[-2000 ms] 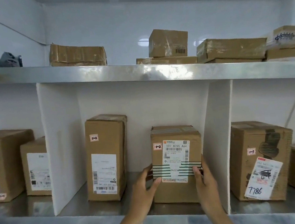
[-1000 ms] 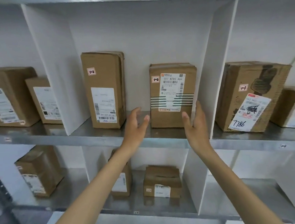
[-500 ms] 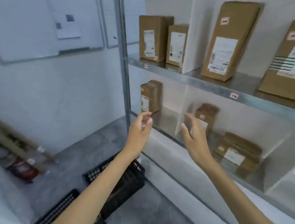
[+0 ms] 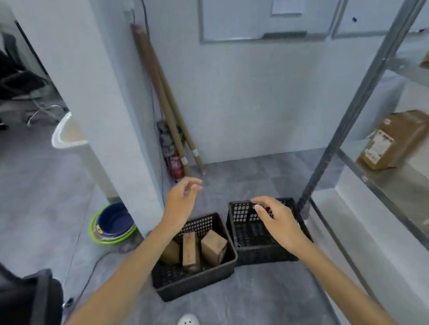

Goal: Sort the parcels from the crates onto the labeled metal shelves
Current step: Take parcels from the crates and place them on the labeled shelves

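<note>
Loosely spread grip on left hand, right hand, parcel in crate half-hidden behind forearm

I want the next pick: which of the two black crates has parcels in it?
The left crate: three brown parcels stand in it. The right crate, nearer the shelves, shows bare mesh.

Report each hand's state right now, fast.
Left hand: open, fingers relaxed, holding nothing.
Right hand: open, fingers relaxed, holding nothing.
</note>
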